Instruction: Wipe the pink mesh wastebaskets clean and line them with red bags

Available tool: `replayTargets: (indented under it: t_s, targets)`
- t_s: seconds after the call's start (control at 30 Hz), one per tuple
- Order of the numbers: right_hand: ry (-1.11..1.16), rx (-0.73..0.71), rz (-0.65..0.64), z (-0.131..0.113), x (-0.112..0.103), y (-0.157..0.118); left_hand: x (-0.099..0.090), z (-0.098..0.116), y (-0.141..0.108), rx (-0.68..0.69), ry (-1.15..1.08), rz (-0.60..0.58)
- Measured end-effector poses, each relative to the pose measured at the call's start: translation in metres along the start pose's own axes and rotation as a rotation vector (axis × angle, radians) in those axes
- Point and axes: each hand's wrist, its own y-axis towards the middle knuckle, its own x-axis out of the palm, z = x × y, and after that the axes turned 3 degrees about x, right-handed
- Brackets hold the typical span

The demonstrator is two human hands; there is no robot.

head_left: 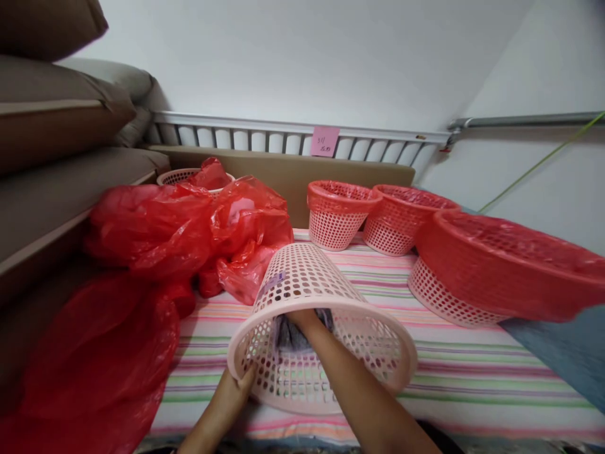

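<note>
A pale pink perforated plastic wastebasket [307, 271] lies on its side on the striped cloth, its wide mouth facing me. My left hand [240, 383] is closed on the left part of its rim, with the thumb inside. My right hand [301, 317] reaches through the mouth into the basket, its fingers partly hidden behind the upper wall. A grey cloth [290, 337] is bunched under and around that hand, pressed to the inside of the basket. A small purple label [273, 284] shows on the basket's outer side.
Crumpled red plastic bags [155, 233] pile up at left, before another pink basket [177, 176]. Right stand baskets lined with red bags: a small one [338, 227], a second [390, 233] and a larger one [449, 296]. Stacked cushions [51, 120] rise at left; a radiator [265, 139] runs behind.
</note>
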Motion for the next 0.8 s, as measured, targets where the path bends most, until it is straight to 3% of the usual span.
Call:
replayTargets:
  t_s: [0.17,0.27,0.37,0.5,0.6,0.7,0.8]
  targets:
    - [-0.152,-0.068,-0.103,-0.019,-0.004,-0.089,0.0,-0.008,0.004,-0.065,-0.056,0.054]
    - [-0.23,-0.128,-0.175,-0.024,-0.009,-0.146,0.003,-0.003,-0.001,-0.092,-0.112,0.013]
    - [-0.273,-0.114,-0.251,-0.021,-0.025,-0.175,0.016,0.002,-0.01,-0.094,-0.185,-0.057]
    - [-0.216,0.044,-0.11,-0.01,-0.044,-0.18,0.047,0.004,-0.016,-0.058,-0.244,-0.083]
    - [-0.195,0.08,-0.01,-0.003,-0.039,-0.174,0.066,0.001,-0.013,-0.038,-0.239,-0.049]
    - [-0.227,0.07,-0.027,0.003,-0.026,-0.157,0.075,-0.006,-0.011,-0.047,-0.192,-0.035]
    - [-0.194,0.044,-0.026,0.009,-0.025,-0.122,0.076,-0.012,-0.013,-0.203,-0.135,-0.091]
